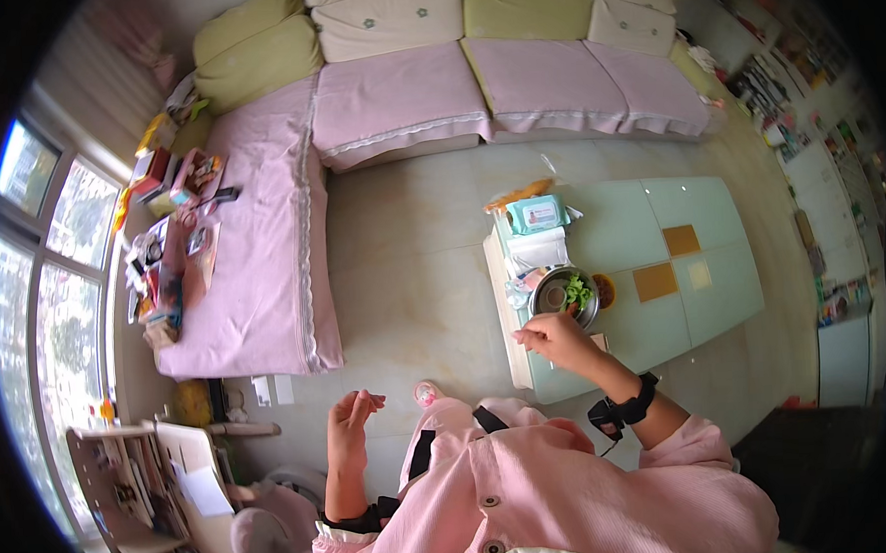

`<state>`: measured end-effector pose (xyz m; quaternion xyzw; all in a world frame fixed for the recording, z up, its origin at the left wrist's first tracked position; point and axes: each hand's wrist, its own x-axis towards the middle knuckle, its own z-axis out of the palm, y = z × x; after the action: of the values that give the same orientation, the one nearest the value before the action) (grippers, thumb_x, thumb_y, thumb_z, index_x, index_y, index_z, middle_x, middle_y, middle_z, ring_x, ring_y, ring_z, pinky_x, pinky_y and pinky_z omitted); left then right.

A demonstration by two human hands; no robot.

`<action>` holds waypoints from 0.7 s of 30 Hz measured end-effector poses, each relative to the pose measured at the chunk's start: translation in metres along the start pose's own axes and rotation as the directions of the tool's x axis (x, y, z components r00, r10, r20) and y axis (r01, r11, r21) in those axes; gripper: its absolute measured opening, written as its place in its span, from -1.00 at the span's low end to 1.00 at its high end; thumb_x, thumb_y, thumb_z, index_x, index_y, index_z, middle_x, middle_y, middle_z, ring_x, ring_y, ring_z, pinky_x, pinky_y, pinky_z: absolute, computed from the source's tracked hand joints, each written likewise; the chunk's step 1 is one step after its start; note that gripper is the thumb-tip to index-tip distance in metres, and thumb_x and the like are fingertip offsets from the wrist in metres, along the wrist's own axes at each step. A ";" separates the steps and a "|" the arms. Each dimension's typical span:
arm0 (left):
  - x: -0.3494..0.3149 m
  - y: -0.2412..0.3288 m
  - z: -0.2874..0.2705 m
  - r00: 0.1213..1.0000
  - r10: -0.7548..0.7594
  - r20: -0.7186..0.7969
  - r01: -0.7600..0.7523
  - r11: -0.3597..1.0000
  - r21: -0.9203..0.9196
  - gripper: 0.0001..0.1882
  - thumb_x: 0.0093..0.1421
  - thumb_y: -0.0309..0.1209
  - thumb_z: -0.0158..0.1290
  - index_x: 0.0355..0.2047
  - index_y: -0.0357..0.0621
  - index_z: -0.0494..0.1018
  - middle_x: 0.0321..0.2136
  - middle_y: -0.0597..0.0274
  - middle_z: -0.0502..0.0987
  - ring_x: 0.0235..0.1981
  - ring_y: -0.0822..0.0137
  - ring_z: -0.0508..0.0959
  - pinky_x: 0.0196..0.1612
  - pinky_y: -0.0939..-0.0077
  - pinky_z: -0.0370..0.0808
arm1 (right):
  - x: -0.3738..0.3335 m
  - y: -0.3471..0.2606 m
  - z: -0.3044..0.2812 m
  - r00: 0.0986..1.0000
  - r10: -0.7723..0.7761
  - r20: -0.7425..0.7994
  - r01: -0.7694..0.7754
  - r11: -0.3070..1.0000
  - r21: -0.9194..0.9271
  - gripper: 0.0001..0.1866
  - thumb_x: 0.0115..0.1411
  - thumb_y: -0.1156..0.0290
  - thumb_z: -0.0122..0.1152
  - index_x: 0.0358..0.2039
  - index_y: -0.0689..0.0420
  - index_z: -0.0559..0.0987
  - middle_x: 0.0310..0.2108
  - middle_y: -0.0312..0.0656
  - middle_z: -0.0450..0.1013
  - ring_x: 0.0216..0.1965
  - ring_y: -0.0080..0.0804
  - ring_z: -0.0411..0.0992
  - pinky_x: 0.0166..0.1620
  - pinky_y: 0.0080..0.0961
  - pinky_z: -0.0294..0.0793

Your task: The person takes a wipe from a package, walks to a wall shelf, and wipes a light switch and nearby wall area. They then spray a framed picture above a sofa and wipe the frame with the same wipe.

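My right hand (pixel 561 340) is over the near left edge of the glass table, just on the near side of a steel bowl (pixel 535 307). Its fingertips are drawn together in a pinch; anything between them is too small to make out. Green leaves (pixel 576 292) lie in the bowl beside a small round container (pixel 555 296). Off to the left, my left hand (pixel 350 419) is raised above the floor, apart from the table. Its fingers are bent and close together, and I cannot see what they hold, if anything. Dark bands are strapped round both wrists.
The pale green glass table (pixel 618 219) bears a turquoise wipes pack (pixel 537 214), a white pack (pixel 538 248) and a reddish-brown round dish (pixel 605 290). A pink-covered sofa (pixel 396 96) runs along the back and left. A desk (pixel 190 475) and chair (pixel 271 526) stand at lower left.
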<state>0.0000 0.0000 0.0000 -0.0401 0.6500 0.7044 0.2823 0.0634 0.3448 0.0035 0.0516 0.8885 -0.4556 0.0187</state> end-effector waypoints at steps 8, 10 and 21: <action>0.076 0.046 -0.018 0.983 -0.115 0.144 0.095 0.986 0.135 -0.86 0.16 -0.47 -0.07 -0.30 -0.28 0.39 -0.34 0.22 0.45 -0.25 0.36 0.46 -0.08 0.51 0.33 | 0.035 0.034 -0.012 0.937 0.121 -0.328 -0.118 0.993 0.029 -0.92 -0.05 0.57 0.18 -0.48 0.26 0.53 -0.56 -0.15 0.43 -0.59 -0.42 0.38 -0.49 -0.57 0.34; 0.090 0.052 -0.020 0.974 -0.136 0.183 0.110 0.983 0.146 -0.84 0.15 -0.47 -0.07 -0.28 -0.27 0.39 -0.33 0.21 0.46 -0.25 0.36 0.46 -0.08 0.50 0.34 | 0.044 0.045 -0.023 0.923 0.177 -0.343 -0.195 0.981 -0.020 -0.92 -0.05 0.53 0.18 -0.50 0.25 0.54 -0.58 -0.13 0.42 -0.58 -0.38 0.39 -0.48 -0.53 0.35; 0.204 0.103 -0.010 0.976 -0.187 0.109 0.162 0.965 0.204 -0.83 0.18 -0.45 -0.09 -0.26 -0.26 0.39 -0.35 0.19 0.49 -0.26 0.38 0.48 -0.11 0.52 0.40 | 0.179 0.177 -0.102 0.893 0.312 -0.324 -0.381 0.908 -0.175 -0.87 -0.11 0.46 0.23 -0.50 0.23 0.56 -0.52 -0.09 0.50 -0.46 -0.26 0.48 -0.35 -0.45 0.44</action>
<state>-0.2204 0.0620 0.0040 -0.0243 0.6903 0.6110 0.3867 -0.0936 0.5432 -0.0944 0.2735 0.9051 -0.3246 -0.0235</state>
